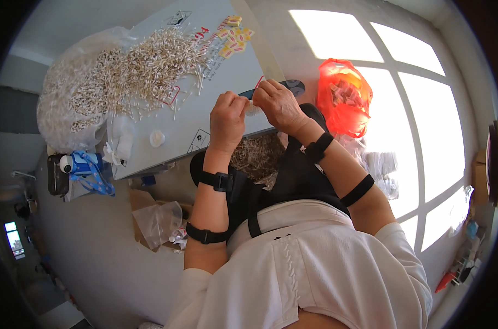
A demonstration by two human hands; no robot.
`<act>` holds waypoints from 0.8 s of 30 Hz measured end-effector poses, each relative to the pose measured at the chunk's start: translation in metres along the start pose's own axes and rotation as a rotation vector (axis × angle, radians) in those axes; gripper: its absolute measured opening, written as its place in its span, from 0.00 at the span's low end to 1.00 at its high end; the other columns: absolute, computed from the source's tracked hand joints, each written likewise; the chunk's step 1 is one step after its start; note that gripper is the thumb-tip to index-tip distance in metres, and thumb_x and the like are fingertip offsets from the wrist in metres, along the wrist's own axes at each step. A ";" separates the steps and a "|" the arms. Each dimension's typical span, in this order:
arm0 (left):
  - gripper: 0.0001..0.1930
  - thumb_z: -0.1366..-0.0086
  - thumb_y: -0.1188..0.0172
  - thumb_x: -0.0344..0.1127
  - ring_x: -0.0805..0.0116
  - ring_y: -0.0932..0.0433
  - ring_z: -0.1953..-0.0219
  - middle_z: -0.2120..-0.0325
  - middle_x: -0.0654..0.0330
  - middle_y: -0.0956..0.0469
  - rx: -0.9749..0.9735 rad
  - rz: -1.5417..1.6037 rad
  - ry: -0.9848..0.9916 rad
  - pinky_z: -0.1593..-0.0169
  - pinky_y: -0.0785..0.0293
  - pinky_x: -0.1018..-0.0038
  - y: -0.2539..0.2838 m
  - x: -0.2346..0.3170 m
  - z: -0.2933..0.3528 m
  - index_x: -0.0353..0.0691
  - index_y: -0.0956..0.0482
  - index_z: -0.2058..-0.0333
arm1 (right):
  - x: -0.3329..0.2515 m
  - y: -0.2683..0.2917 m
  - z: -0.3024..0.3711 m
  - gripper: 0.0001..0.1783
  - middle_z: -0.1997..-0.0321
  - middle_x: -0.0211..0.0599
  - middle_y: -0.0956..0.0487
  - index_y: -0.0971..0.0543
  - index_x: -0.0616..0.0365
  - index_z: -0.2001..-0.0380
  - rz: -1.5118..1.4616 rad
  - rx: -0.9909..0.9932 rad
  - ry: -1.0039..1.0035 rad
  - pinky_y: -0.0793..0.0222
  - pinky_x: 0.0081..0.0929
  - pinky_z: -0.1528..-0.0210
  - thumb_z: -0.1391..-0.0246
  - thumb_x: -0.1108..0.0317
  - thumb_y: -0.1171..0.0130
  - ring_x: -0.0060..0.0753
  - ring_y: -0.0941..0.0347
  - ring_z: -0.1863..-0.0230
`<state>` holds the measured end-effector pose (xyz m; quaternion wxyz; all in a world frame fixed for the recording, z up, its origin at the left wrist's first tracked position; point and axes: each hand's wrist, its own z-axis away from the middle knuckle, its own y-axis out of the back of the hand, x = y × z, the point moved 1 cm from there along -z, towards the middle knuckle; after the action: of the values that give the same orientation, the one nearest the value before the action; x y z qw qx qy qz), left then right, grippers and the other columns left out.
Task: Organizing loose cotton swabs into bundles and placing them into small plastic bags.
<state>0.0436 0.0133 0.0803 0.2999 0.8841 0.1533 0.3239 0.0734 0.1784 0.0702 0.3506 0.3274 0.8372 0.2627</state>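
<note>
Over the table's near edge, my left hand (228, 118) and my right hand (280, 104) are close together with fingertips pinched. Between them is a small, pale, partly see-through piece (252, 109), mostly covered by the fingers; its kind cannot be made out. A thin red strip (259, 81) sticks up beside my right fingertips; whether it is held is unclear. Beyond my left hand a large heap of cotton swabs (155, 68) lies loose on the table (183, 120), spilling from a clear plastic bag (54, 104). Small yellow-and-white packets (235, 41) lie at the far side.
A round white piece (157, 138) sits near the table's front edge. A blue-and-white item with a strap (85, 165) is at the left corner. Right of my legs stands a red plastic bag (345, 98). Below are an open cardboard box (142, 225) and more swabs (258, 156).
</note>
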 end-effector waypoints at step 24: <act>0.07 0.50 0.44 0.20 0.50 0.27 0.69 0.75 0.53 0.30 -0.184 -0.075 0.010 0.66 0.26 0.59 -0.019 -0.032 0.016 0.35 0.34 0.76 | 0.028 -0.022 0.023 0.09 0.66 0.45 0.31 0.32 0.62 0.67 0.042 -0.251 -0.055 0.30 0.42 0.56 0.47 0.72 0.43 0.52 0.30 0.58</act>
<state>0.0288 0.0064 0.0427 0.3909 0.8449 0.1573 0.3296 0.0677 0.1894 0.0291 0.4060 0.3057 0.7807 0.3635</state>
